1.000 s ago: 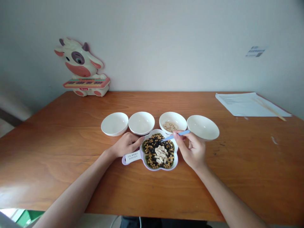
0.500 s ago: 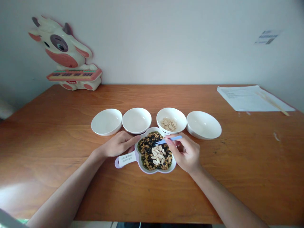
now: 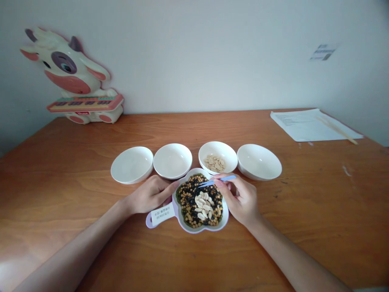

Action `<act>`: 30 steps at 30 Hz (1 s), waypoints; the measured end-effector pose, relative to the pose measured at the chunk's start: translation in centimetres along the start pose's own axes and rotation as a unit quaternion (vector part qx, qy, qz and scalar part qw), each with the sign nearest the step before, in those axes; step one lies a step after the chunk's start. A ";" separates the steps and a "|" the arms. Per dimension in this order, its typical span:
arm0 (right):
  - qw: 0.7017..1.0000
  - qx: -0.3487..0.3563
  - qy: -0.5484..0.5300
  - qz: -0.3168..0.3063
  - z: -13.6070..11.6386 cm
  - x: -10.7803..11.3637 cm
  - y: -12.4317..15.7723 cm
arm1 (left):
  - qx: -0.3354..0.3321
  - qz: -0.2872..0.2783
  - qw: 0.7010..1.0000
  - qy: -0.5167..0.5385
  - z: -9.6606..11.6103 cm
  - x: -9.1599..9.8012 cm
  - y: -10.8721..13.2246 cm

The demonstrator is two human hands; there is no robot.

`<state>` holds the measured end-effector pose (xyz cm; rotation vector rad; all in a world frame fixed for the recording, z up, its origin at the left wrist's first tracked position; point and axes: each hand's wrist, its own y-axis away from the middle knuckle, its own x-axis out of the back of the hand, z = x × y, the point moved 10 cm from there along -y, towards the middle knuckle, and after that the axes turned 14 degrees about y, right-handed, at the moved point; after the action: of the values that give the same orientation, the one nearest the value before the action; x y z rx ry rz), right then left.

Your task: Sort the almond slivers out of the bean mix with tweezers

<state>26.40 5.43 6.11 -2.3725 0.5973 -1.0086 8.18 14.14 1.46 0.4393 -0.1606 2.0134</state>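
A pale lilac-rimmed, scalloped dish (image 3: 225,221) with a short handle and a paper label (image 3: 163,215) lies on the table. It is filled with black beans, yellowish beans and small green beans, with a heap of pale flat seeds (image 3: 204,206) on top. My left hand (image 3: 154,195) grips the dish's left rim, thumb on the edge and the other fingers partly hidden. Between the thumb and fingers of my right hand (image 3: 240,196) is a pair of blue tweezers (image 3: 226,178). Their two tips are slightly apart over the black beans; nothing can be made out between them.
Behind the dish, white bowls stand in a row: the far left bowl (image 3: 132,165), the second bowl (image 3: 173,161), a third bowl (image 3: 223,148) with pale seeds (image 3: 214,163), and the right bowl (image 3: 259,162). A cow toy keyboard (image 3: 85,104) and papers (image 3: 306,123) sit farther back.
The view has shifted a little, so the dish and bowls appear slightly lower. Both hands keep their holds, and the tweezer tips stay over the black beans.
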 end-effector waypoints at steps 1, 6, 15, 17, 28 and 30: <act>1.000 0.002 0.002 -0.001 0.0 0.0 0.0 | -0.008 -0.001 1.000 -0.004 0.1 0.0 0.0; 1.000 0.024 0.004 0.015 -0.5 0.8 -0.3 | -0.043 0.017 0.999 -0.010 0.1 0.1 0.2; 0.996 -0.058 -0.068 -0.012 1.2 0.6 -0.4 | -0.038 0.050 0.998 -0.031 -0.2 0.3 0.3; 0.991 -0.078 -0.108 -0.019 1.3 0.5 -0.7 | -0.039 0.051 0.997 -0.031 -0.2 0.3 0.3; 0.950 -0.195 -0.241 -0.038 3.1 -0.3 -0.9 | -0.039 0.051 0.998 -0.025 -0.2 0.3 0.3; 0.948 -0.193 -0.251 -0.037 3.1 -0.4 -0.8 | -0.030 0.048 0.998 -0.010 -0.4 0.3 0.3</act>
<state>28.62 7.12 4.45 -2.8639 0.5463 -0.2917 7.74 14.33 1.25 0.4214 -0.2583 2.0923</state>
